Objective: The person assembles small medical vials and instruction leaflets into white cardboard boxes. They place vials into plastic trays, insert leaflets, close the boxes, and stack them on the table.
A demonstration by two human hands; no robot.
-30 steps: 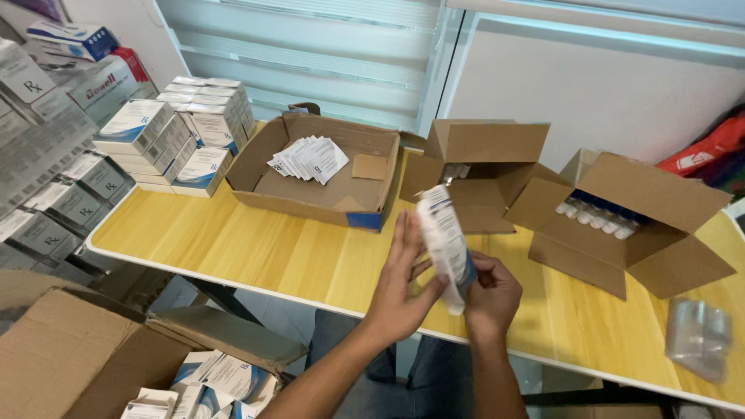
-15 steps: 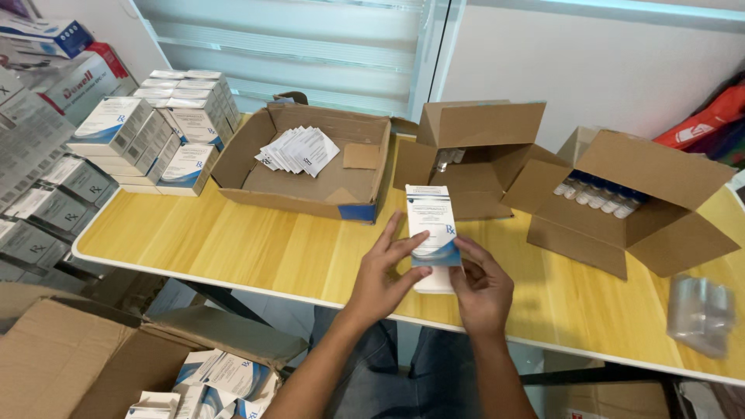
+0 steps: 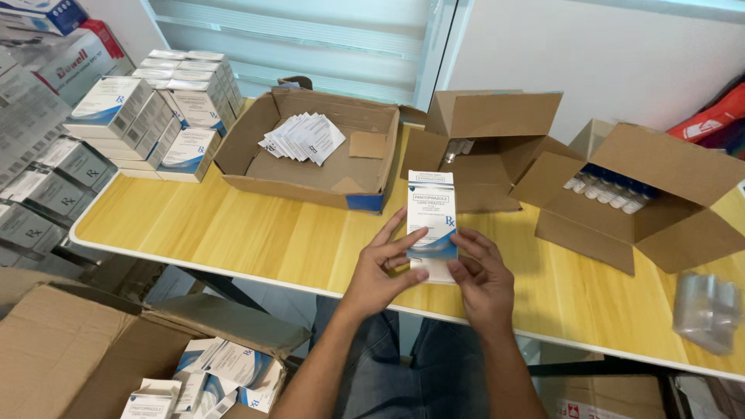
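Observation:
A small white and blue carton stands upright in front of me, its printed face toward the camera and its top flap up. My left hand grips its left edge with fingers across the front. My right hand holds the lower right corner. Both hands hover over the front edge of the yellow wooden table.
A shallow open cardboard box holds folded paper leaflets. Two more open cardboard boxes, one and another with vials, sit at the right. Stacked cartons fill the left. A floor box holds flat cartons. Clear plastic trays lie far right.
The carton turned from edge-on and tilted to upright with its front facing me. Both hands shifted lower on it and closer to the table's front edge.

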